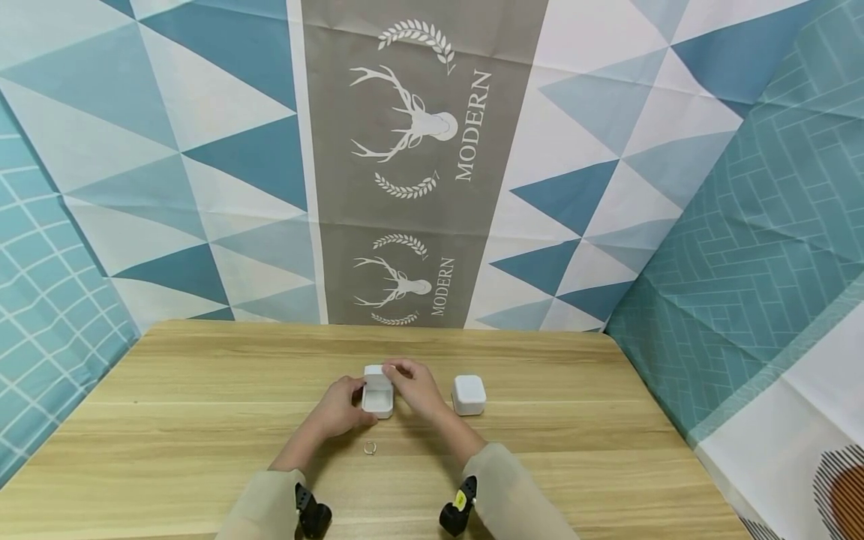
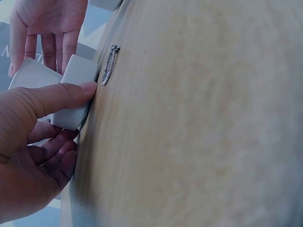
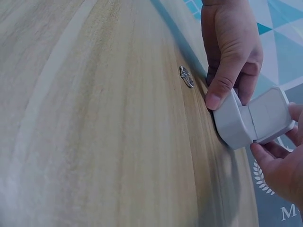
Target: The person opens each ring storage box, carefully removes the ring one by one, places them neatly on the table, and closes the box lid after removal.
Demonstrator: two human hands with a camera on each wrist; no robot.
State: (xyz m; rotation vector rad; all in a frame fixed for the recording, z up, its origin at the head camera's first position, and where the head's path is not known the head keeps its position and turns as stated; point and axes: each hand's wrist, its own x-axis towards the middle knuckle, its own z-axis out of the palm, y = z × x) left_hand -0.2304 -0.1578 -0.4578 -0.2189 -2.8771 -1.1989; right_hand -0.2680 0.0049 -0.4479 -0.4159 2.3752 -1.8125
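A small white ring box (image 1: 377,403) stands on the wooden table with its hinged lid (image 3: 272,113) raised. My left hand (image 1: 340,409) grips the box's lower part from the left, thumb along its front. At the upper right, my right hand (image 1: 417,386) holds the lid between thumb and fingers. In the left wrist view, the right hand's fingers hang behind the box. A silvery ring (image 1: 370,448) with small stones along its band lies on the wood just in front of the box, apart from both hands.
Right of the right hand sits a second white box (image 1: 469,394), closed. Patterned cloth (image 1: 418,150) with deer heads and triangles hangs behind the table's far edge. Both sleeves rest over the front of the wooden table (image 1: 169,450).
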